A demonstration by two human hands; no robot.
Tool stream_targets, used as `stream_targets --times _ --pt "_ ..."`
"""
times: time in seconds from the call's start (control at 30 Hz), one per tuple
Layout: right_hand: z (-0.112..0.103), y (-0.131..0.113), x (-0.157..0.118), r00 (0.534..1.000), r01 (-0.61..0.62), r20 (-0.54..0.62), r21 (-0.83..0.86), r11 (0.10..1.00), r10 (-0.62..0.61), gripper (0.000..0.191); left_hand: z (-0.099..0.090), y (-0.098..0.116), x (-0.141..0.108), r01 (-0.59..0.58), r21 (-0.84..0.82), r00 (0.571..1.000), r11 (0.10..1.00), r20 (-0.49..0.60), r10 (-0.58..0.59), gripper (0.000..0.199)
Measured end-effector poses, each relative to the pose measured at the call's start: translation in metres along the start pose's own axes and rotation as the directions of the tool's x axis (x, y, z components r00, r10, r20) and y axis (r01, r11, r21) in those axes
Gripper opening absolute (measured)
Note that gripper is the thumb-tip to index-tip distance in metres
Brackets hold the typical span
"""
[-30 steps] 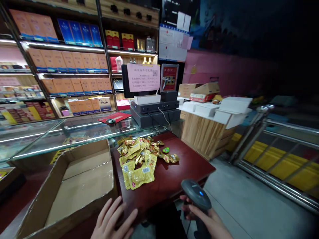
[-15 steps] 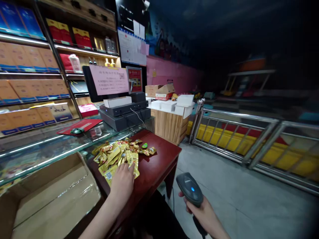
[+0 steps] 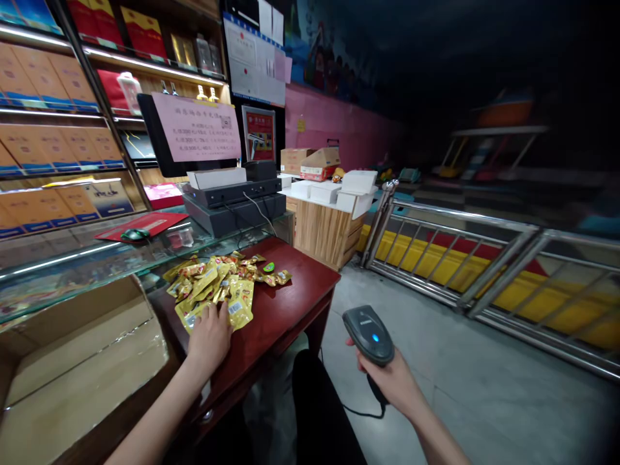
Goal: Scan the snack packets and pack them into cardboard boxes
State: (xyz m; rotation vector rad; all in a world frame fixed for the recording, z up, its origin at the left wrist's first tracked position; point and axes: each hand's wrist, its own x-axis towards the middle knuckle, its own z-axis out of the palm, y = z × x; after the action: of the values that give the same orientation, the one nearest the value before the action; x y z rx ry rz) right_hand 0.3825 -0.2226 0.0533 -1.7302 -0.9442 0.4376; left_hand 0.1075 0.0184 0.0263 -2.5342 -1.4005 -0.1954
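Observation:
My left hand (image 3: 210,334) rests on the near edge of a pile of shiny gold snack packets (image 3: 206,284), palm down and fingers stretched over them. Just right of my fingertips lies a gold packet (image 3: 245,296) with a barcode label facing up. Whether my thumb is under a packet is hidden. In my right hand (image 3: 392,381) is a dark grey barcode scanner (image 3: 369,332) with a lit blue light, held above the floor to the right of the table. Its cable hangs down below. A small green item (image 3: 269,267) lies on the pile's far side.
The dark red table (image 3: 290,290) bears the pile. At left stands an open cardboard box (image 3: 82,361), beside a glass counter (image 3: 121,265) with a mouse (image 3: 134,234) and monitor (image 3: 194,129). Metal railings (image 3: 436,258) run along the right, beyond the grey floor.
My view has shifted, so the table sits further left. A barcode now shows on the packet beside my left fingers, where printed text faced up before. The scanner stays in my right hand.

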Motion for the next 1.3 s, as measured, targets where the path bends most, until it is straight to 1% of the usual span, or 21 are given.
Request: stream_targets --times 0.1,0.17,0.23,0.3,0.33,0.37,0.43,0.47,0.5,0.53,0.57,0.6,0.7,0.73,0.8,0.87,0.97,1.03,1.13,1.23,1.3 --pt "-0.008 0.005 0.006 0.998 0.054 0.016 -0.023 0.998 -0.053 0.027 -0.001 0.001 0.004 0.039 -0.026 0.998 0.999 0.043 -0.038 0.05" --pt "-0.009 0.005 0.008 0.995 0.101 0.03 -0.029 0.995 -0.1 0.025 -0.006 0.0 0.006 0.033 -0.08 0.999 0.996 0.003 -0.033 0.048" --pt "-0.003 0.004 0.009 0.989 0.137 0.059 -0.012 0.991 -0.136 0.025 -0.012 -0.001 0.008 0.008 -0.204 0.998 0.979 -0.057 -0.02 0.04" --pt "0.011 0.003 0.008 0.979 0.161 0.121 0.016 0.987 -0.162 0.024 -0.015 -0.002 0.01 0.017 -0.414 0.998 0.91 -0.055 -0.044 0.025" --pt "0.021 0.002 0.007 0.971 0.176 0.157 0.031 0.984 -0.178 0.022 -0.015 -0.003 0.01 0.05 -0.541 0.997 0.839 -0.021 -0.072 0.019" --pt "0.032 0.0 0.006 0.962 0.194 0.186 0.047 0.98 -0.199 0.02 -0.016 -0.004 0.01 0.092 -0.67 0.995 0.737 0.028 -0.098 0.017" --pt "0.057 -0.008 0.003 0.945 0.232 0.216 0.094 0.968 -0.248 0.018 -0.02 -0.005 0.009 0.179 -0.874 0.983 0.451 0.139 -0.12 0.027" --pt "0.07 -0.014 0.002 0.935 0.246 0.233 0.122 0.962 -0.269 0.018 -0.025 -0.007 0.008 0.22 -0.929 0.974 0.298 0.194 -0.115 0.034" --pt "0.083 -0.021 0.001 0.91 0.257 0.301 0.132 0.957 -0.285 0.016 -0.032 -0.009 0.006 0.256 -0.952 0.965 0.169 0.241 -0.103 0.041" --pt "0.095 -0.029 0.002 0.887 0.263 0.353 0.141 0.954 -0.297 0.012 -0.041 -0.013 0.005 0.286 -0.955 0.956 0.075 0.279 -0.091 0.046" --pt "0.106 -0.038 0.003 0.868 0.255 0.398 0.154 0.955 -0.296 0.006 -0.052 -0.018 0.005 0.316 -0.948 0.947 0.031 0.312 -0.081 0.049" --pt "0.118 -0.048 0.004 0.855 0.243 0.423 0.184 0.953 -0.3 0.002 -0.063 -0.025 0.005 0.32 -0.947 0.945 0.021 0.318 -0.074 0.051" --pt "0.148 -0.075 0.012 0.818 0.18 0.484 0.294 0.939 -0.309 0.007 -0.093 -0.052 0.01 0.278 -0.96 0.959 0.024 0.276 -0.07 0.053" --pt "0.157 -0.082 0.015 0.812 0.155 0.496 0.328 0.932 -0.309 0.008 -0.099 -0.062 0.012 0.266 -0.964 0.96 0.023 0.263 -0.092 0.055" --pt "0.175 -0.094 0.022 0.794 0.103 0.532 0.358 0.928 -0.293 0.01 -0.103 -0.081 0.017 0.252 -0.968 0.955 0.014 0.247 -0.162 0.055" --pt "0.191 -0.101 0.03 0.792 0.05 0.559 0.338 0.94 -0.244 0.012 -0.098 -0.096 0.021 0.253 -0.967 0.94 -0.027 0.253 -0.23 0.054" --pt "0.208 -0.106 0.036 0.82 0.023 0.539 0.305 0.952 -0.192 0.013 -0.08 -0.111 0.026 0.25 -0.958 0.922 -0.143 0.28 -0.267 0.056" --pt "0.215 -0.108 0.037 0.837 0.062 0.503 0.301 0.952 -0.213 0.012 -0.068 -0.116 0.027 0.232 -0.95 0.924 -0.207 0.282 -0.259 0.058" --pt "0.218 -0.111 0.034 0.858 0.143 0.433 0.314 0.938 -0.276 0.008 -0.058 -0.12 0.028 0.209 -0.942 0.93 -0.262 0.275 -0.245 0.056" --pt "0.219 -0.116 0.034 0.871 0.19 0.378 0.33 0.925 -0.314 0.006 -0.056 -0.122 0.028 0.202 -0.933 0.928 -0.299 0.28 -0.247 0.054" --pt "0.22 -0.119 0.035 0.879 0.201 0.358 0.322 0.925 -0.316 0.006 -0.057 -0.124 0.028 0.206 -0.926 0.922 -0.315 0.292 -0.255 0.055"
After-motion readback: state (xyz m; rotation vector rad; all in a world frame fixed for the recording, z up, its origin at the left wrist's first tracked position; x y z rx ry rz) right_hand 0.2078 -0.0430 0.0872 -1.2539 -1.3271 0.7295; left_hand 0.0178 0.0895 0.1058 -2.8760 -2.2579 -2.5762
